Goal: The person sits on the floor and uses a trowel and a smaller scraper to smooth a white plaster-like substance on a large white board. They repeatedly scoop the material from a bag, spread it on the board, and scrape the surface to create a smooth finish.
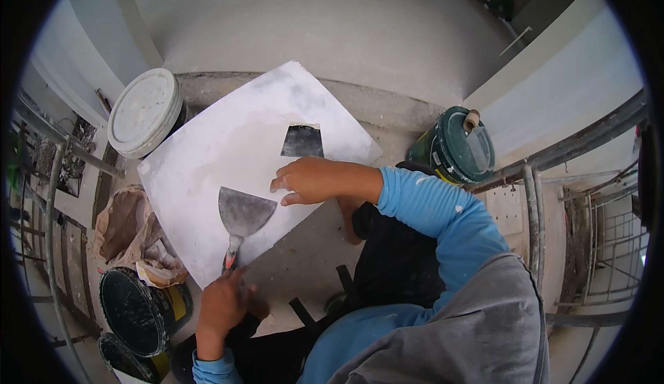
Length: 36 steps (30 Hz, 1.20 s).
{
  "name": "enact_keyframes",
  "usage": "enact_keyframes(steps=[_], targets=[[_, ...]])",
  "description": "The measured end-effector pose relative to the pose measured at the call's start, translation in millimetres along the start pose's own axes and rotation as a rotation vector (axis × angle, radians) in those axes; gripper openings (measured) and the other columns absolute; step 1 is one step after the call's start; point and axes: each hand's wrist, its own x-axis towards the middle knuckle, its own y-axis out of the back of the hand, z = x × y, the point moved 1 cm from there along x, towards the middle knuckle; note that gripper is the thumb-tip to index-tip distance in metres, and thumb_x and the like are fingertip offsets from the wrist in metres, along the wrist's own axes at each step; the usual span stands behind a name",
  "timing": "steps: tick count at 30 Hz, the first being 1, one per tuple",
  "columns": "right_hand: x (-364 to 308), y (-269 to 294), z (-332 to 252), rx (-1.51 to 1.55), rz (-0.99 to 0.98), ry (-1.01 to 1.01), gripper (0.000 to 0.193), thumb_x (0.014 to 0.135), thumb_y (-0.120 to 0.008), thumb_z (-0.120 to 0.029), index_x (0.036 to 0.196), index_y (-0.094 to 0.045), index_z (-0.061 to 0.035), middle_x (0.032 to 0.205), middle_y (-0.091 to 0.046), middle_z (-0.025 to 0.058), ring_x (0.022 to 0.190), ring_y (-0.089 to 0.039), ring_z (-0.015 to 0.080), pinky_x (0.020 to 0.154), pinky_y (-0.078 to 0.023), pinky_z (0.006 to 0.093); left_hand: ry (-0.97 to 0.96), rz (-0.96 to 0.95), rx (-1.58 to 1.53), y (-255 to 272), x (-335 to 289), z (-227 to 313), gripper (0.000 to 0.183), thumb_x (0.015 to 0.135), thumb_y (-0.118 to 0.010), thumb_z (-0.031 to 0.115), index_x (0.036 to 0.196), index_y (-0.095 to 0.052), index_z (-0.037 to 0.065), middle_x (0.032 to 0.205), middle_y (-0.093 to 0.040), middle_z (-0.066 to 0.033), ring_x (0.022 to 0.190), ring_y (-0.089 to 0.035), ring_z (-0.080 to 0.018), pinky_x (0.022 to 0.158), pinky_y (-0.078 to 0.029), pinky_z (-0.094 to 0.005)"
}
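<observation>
A white board lies aslant in front of me, smeared with pale grey. My left hand is closed round the handle of a putty knife, whose wide grey blade is over the board's near part. Over the board's right side, my right hand has its fingers loosely bent and apart, with nothing seen in them. Just beyond its knuckles is a dark trapezoid scraper blade with a pale strip along its far edge. Whether that hand touches the blade, I cannot tell.
A white-lidded bucket stands far left. Nearer are a crumpled brown paper bag and an open dark bucket. At right, a lidded green bucket carries a small roll. Metal scaffold tubes flank both sides.
</observation>
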Motion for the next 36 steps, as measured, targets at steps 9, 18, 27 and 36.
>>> enact_keyframes(steps=[9, 18, 27, 36], targets=[[-3.4, 10.0, -11.4, -0.015, -0.078, -0.065, 0.042, 0.093, -0.070, -0.031, 0.127, -0.066, -0.0069, 0.111, -0.069, 0.0158, 0.107, -0.066, 0.0352, 0.088, -0.053, 0.0475, 0.049, -0.043, -0.029, -4.4, 7.4, -2.0, 0.042, 0.088, -0.073, 0.024, 0.127, -0.065, 0.008, 0.097, -0.072, -0.0203, 0.089, -0.070, -0.0397, 0.078, -0.054, -0.0474], [-11.5, 8.1, -7.0, -0.008, -0.083, -0.073, 0.040, 0.093, -0.069, -0.027, 0.127, -0.066, -0.0067, 0.112, -0.069, 0.0155, 0.108, -0.066, 0.0354, 0.090, -0.052, 0.0473, 0.024, -0.047, 0.000, -8.4, 9.6, 3.0, 0.043, 0.088, -0.073, 0.024, 0.127, -0.065, 0.009, 0.095, -0.072, -0.0204, 0.089, -0.070, -0.0394, 0.079, -0.054, -0.0470], [-2.1, 1.6, -3.6, -0.043, -0.041, -0.007, 0.039, 0.094, -0.069, -0.029, 0.126, -0.065, -0.0067, 0.107, -0.066, 0.0145, 0.099, -0.066, 0.0366, 0.084, -0.052, 0.0465, 0.022, -0.029, 0.009, -9.4, 5.1, -1.5, 0.042, 0.089, -0.072, 0.024, 0.128, -0.064, 0.008, 0.098, -0.071, -0.0218, 0.090, -0.070, -0.0407, 0.078, -0.054, -0.0476], [-9.3, 3.7, -7.7, -0.060, -0.110, -0.134, 0.040, 0.095, -0.069, -0.031, 0.128, -0.067, -0.0072, 0.115, -0.071, 0.0153, 0.104, -0.068, 0.0339, 0.086, -0.054, 0.0427, 0.046, 0.003, 0.014, -17.3, 17.5, -13.2, 0.031, 0.093, -0.070, 0.024, 0.120, -0.066, 0.009, 0.093, -0.072, -0.0206, 0.084, -0.068, -0.0419, 0.074, -0.053, -0.0487]])
